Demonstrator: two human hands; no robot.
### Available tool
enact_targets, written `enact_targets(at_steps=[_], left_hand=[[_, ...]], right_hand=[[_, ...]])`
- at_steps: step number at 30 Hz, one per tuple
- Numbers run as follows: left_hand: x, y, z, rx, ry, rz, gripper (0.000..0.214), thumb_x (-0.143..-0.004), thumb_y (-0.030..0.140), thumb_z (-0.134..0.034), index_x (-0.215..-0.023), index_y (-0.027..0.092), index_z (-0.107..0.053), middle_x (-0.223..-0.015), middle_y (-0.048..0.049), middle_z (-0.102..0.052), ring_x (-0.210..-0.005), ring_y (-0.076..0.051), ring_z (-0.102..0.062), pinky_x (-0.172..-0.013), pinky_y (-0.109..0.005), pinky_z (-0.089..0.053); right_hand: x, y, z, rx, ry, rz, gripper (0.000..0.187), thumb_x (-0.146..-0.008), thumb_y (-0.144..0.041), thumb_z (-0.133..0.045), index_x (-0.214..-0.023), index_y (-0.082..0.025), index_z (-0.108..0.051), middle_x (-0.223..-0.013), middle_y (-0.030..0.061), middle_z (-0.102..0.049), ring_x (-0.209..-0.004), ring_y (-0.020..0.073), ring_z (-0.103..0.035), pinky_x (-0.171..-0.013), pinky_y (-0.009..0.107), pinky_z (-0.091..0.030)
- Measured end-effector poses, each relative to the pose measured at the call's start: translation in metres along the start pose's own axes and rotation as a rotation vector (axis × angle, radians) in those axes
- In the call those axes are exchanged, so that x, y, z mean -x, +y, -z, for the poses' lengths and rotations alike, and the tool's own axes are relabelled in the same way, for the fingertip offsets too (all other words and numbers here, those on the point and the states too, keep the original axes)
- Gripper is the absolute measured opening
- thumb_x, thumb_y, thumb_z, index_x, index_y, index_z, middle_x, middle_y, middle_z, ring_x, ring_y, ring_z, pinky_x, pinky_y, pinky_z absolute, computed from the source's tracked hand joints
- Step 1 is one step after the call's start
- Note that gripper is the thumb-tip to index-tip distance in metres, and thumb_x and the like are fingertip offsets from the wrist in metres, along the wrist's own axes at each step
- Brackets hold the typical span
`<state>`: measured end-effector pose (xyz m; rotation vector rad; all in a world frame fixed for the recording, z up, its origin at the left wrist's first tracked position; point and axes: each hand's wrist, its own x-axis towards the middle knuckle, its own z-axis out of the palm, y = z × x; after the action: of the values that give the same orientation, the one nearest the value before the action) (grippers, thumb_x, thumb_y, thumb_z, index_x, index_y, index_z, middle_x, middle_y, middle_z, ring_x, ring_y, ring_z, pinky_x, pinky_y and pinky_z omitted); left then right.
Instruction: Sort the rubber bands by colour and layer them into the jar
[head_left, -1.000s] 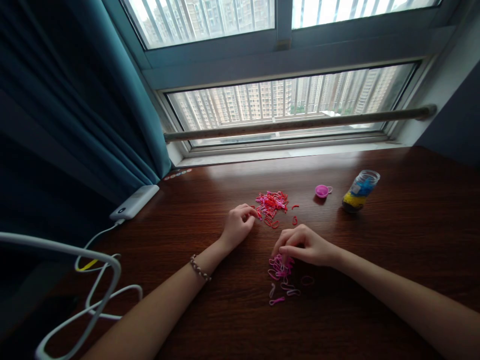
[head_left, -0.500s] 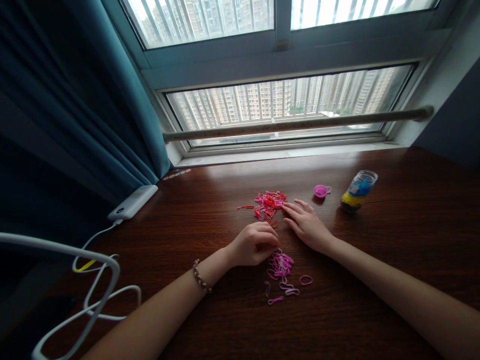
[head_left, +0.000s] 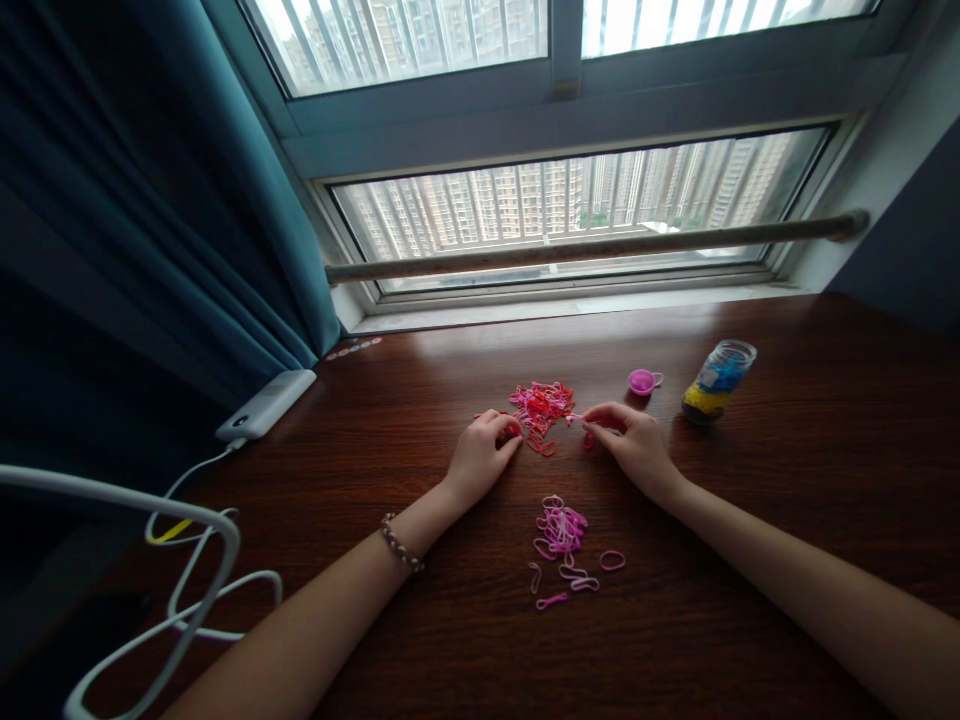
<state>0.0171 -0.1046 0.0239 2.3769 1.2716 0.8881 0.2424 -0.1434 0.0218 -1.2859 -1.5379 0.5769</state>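
A mixed pile of red and pink rubber bands (head_left: 541,402) lies on the wooden table. At its left edge my left hand (head_left: 484,450) is closed, a bit of reddish-pink band showing between thumb and fingers. My right hand (head_left: 634,440), on the pile's right, pinches a pink rubber band (head_left: 574,418) between thumb and forefinger. Just under those fingertips lies a red rubber band (head_left: 589,440). Nearer to me is a second heap of only pink and pale pink rubber bands (head_left: 561,527), with several loose ones around it, among them a pink loop (head_left: 612,560).
Behind my right hand sit a small pink cup (head_left: 642,382) with a handle and a glass jar (head_left: 718,382) with blue and yellow contents. To the left are a white power bank (head_left: 266,405), white cables (head_left: 225,540) and a blue curtain (head_left: 285,250). A window borders the table's far side.
My left hand has moved from the pink heap up to the left side of the mixed pile. My right hand has drawn back slightly and now pinches a pink band.
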Motion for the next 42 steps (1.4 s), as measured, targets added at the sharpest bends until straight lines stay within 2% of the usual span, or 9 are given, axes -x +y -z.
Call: enact_targets(at_steps=[8, 17, 22, 27, 30, 34, 36, 38, 42], left_hand=[[-0.001, -0.004, -0.001, 0.081, 0.063, 0.086, 0.012, -0.079, 0.023, -0.052, -0.078, 0.017, -0.063, -0.077, -0.0026, -0.061, -0.069, -0.014, -0.055, -0.065, -0.025, -0.043], [-0.005, -0.008, 0.0, 0.424, 0.194, 0.276, 0.019, -0.076, 0.033, -0.054, -0.076, 0.015, -0.059, -0.07, -0.0016, -0.062, -0.062, -0.012, -0.056, -0.058, -0.023, -0.043], [-0.008, -0.009, 0.0, 0.687, 0.203, 0.335, 0.017, -0.077, 0.032, -0.052, -0.076, 0.015, -0.051, -0.071, -0.0027, -0.065, -0.059, -0.011, -0.057, -0.055, -0.022, -0.043], [-0.009, -0.01, 0.001, 0.757, 0.215, 0.375, 0.016, -0.075, 0.029, -0.055, -0.077, 0.014, -0.05, -0.074, -0.0049, -0.066, -0.064, -0.013, -0.061, -0.057, -0.023, -0.044], [-0.008, -0.011, 0.002, 0.757, 0.223, 0.365, 0.017, -0.075, 0.029, -0.056, -0.077, 0.014, -0.051, -0.074, -0.005, -0.067, -0.065, -0.014, -0.061, -0.058, -0.023, -0.044], [-0.008, -0.011, 0.002, 0.751, 0.215, 0.346, 0.017, -0.076, 0.03, -0.055, -0.077, 0.014, -0.051, -0.075, -0.0048, -0.066, -0.066, -0.014, -0.061, -0.059, -0.024, -0.045], [-0.008, -0.008, 0.003, 0.738, 0.211, 0.332, 0.017, -0.076, 0.03, -0.054, -0.076, 0.014, -0.053, -0.074, -0.0044, -0.066, -0.066, -0.014, -0.061, -0.06, -0.025, -0.046], [-0.007, -0.005, 0.005, 0.711, 0.191, 0.298, 0.017, -0.077, 0.03, -0.053, -0.076, 0.013, -0.056, -0.076, -0.0045, -0.065, -0.069, -0.015, -0.061, -0.063, -0.025, -0.046], [-0.002, 0.006, 0.01, 0.578, 0.061, 0.1, 0.016, -0.079, 0.028, -0.052, -0.074, 0.014, -0.06, -0.087, -0.0061, -0.064, -0.081, -0.017, -0.059, -0.071, -0.028, -0.046]], right_hand=[[-0.002, 0.007, -0.002, -0.039, 0.067, -0.072, 0.025, -0.073, -0.04, -0.059, -0.074, -0.015, -0.062, -0.068, 0.0046, -0.065, -0.06, 0.0164, -0.059, -0.056, 0.027, -0.045], [-0.003, 0.008, -0.001, -0.113, 0.036, -0.108, 0.022, -0.078, -0.033, -0.054, -0.084, -0.015, -0.063, -0.077, 0.0067, -0.067, -0.072, 0.0189, -0.063, -0.066, 0.029, -0.047], [-0.004, 0.011, -0.003, -0.113, 0.042, -0.098, 0.021, -0.079, -0.032, -0.052, -0.083, -0.014, -0.062, -0.076, 0.0066, -0.066, -0.071, 0.0184, -0.062, -0.066, 0.029, -0.047], [-0.004, 0.008, -0.001, -0.16, 0.034, -0.107, 0.02, -0.079, -0.032, -0.053, -0.084, -0.015, -0.061, -0.077, 0.006, -0.064, -0.071, 0.0174, -0.06, -0.064, 0.028, -0.046], [-0.001, -0.006, 0.002, -0.293, -0.135, -0.08, 0.018, -0.077, -0.032, -0.057, -0.081, -0.015, -0.06, -0.076, 0.0042, -0.064, -0.07, 0.0159, -0.059, -0.063, 0.026, -0.045], [0.006, -0.027, 0.003, -0.352, -0.681, 0.1, 0.018, -0.077, -0.03, -0.059, -0.076, -0.014, -0.065, -0.075, 0.0041, -0.065, -0.072, 0.0149, -0.059, -0.068, 0.026, -0.045], [0.008, -0.031, 0.002, -0.273, -0.819, 0.262, 0.017, -0.076, -0.029, -0.061, -0.078, -0.014, -0.068, -0.076, 0.0047, -0.066, -0.074, 0.0146, -0.058, -0.072, 0.027, -0.044], [0.007, -0.03, 0.001, -0.185, -0.79, 0.367, 0.016, -0.077, -0.029, -0.06, -0.082, -0.017, -0.069, -0.08, 0.005, -0.067, -0.077, 0.015, -0.057, -0.076, 0.028, -0.043], [0.0, -0.013, 0.001, 0.097, -0.436, 0.39, 0.022, -0.086, -0.029, -0.048, -0.096, -0.022, -0.066, -0.099, 0.005, -0.065, -0.092, 0.0177, -0.055, -0.085, 0.034, -0.041]])
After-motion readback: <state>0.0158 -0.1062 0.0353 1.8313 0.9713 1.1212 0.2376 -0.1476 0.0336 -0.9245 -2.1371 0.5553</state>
